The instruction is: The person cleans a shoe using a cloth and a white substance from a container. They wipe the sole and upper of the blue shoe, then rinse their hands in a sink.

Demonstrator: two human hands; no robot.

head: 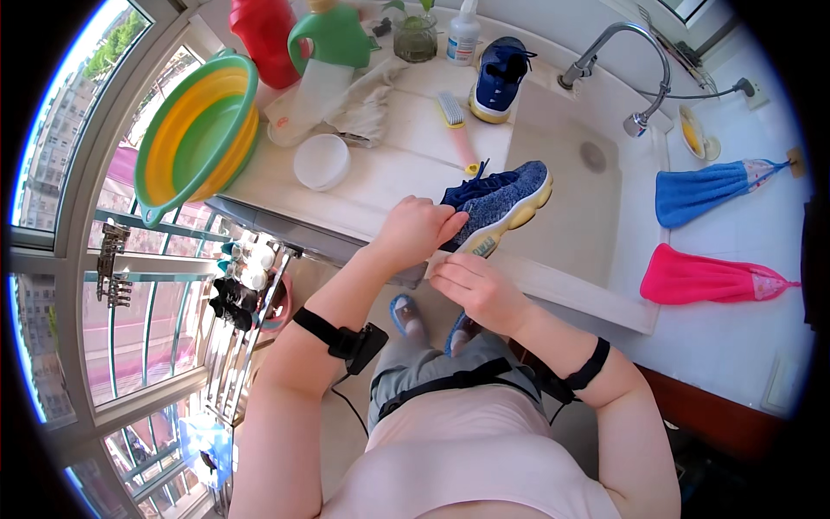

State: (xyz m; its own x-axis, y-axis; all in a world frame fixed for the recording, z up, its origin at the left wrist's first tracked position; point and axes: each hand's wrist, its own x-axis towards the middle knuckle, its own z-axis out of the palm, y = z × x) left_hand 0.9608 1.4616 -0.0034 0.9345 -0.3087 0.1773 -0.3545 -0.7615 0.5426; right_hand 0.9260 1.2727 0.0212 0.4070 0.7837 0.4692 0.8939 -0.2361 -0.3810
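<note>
A navy knit sneaker (pixel 496 198) with laces and a white and yellowish sole is held on its side at the sink's front edge, toe pointing up and right. My left hand (pixel 415 230) grips it by the collar at the heel end. Below the heel, my right hand (pixel 480 292) has its fingers pinched together on a small thin whitish piece (pixel 436 261), whose material I cannot tell. The matching sneaker (pixel 499 78) stands at the back of the counter. Between the two shoes lies a scrub brush (pixel 459 133) with white bristles and a pink and yellow handle.
On the right, the sink basin (pixel 557 194) sits under a curved chrome faucet (pixel 622 71). A white round lid or dish (pixel 321 162), a crumpled cloth (pixel 369 104), a green-yellow collapsible basin (pixel 194 139), and red (pixel 266 42) and green (pixel 334 36) bottles occupy the left counter.
</note>
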